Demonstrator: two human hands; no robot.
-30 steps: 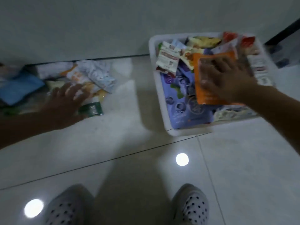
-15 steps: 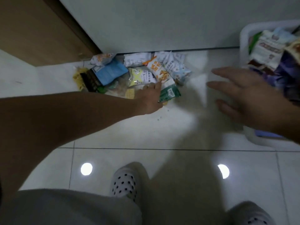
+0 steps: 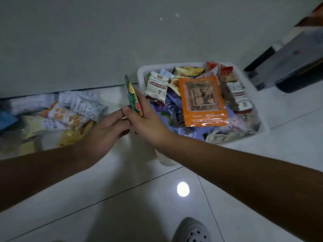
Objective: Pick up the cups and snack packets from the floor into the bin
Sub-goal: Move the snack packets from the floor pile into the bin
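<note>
We found the right hand (image 3: 148, 123) grasping a green packet (image 3: 133, 96), thumb on the near face and fingers behind it. The packet stood nearly upright, edge toward the camera, its top clear of the hand and its lower end hidden in the grip. It was held in the air just left of the bin (image 3: 153, 66), neither over it nor inside it.

The left hand (image 3: 103, 135) reached in from the left, its fingertips (image 3: 120, 114) touching the right thumb at the packet's lower end. We could not tell whether those fingers pinched the packet or merely lay against it.

The bin was white and sat on the floor (image 3: 122, 206) close to the wall (image 3: 104, 41). It was heaped with packets: an orange packet (image 3: 202, 100) lay flat on top, a white packet (image 3: 156, 86) leaned at the left side, and a purple packet (image 3: 174, 117) lay beneath both.

A pile (image 3: 75, 110) of further packets lay on the floor along the wall, left of the hands and apart from the bin.

One spotted shoe (image 3: 192, 231) showed at the lower edge, with a spot of glare (image 3: 183, 189) on the tile just above it. A dark object (image 3: 297, 70) stood right of the bin, too blurred for us to identify
</note>
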